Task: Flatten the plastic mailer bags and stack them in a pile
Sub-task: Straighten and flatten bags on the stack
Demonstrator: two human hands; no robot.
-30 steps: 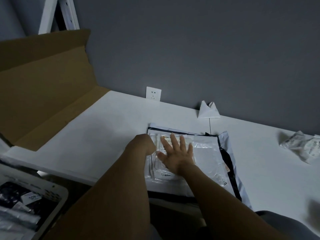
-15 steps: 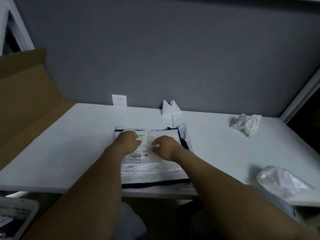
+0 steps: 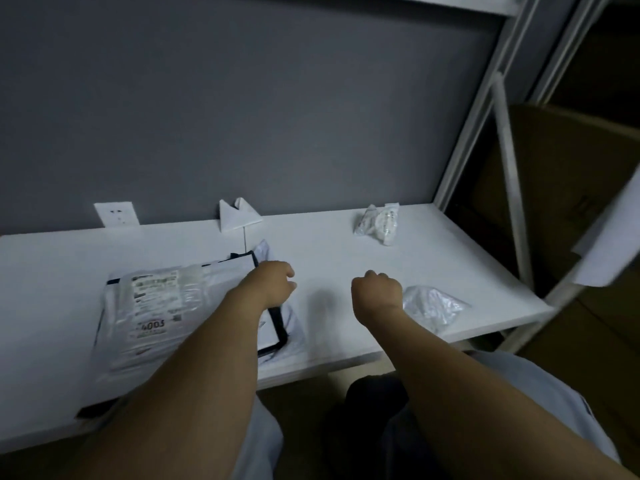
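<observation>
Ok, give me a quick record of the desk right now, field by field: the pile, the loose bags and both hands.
pile: flattened mailer bags, stacked at the left front of the table
left: left hand over the pile's right edge, fingers curled, nothing seen in it
right: right hand a fist above the table, holding nothing
loose: crumpled clear bag beside the right hand; crumpled white bag near the wall
status: two bags not yet flattened

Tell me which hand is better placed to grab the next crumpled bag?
Probably the right hand: it is beside the crumpled clear bag, while the left hand is at the flattened pile.
</observation>
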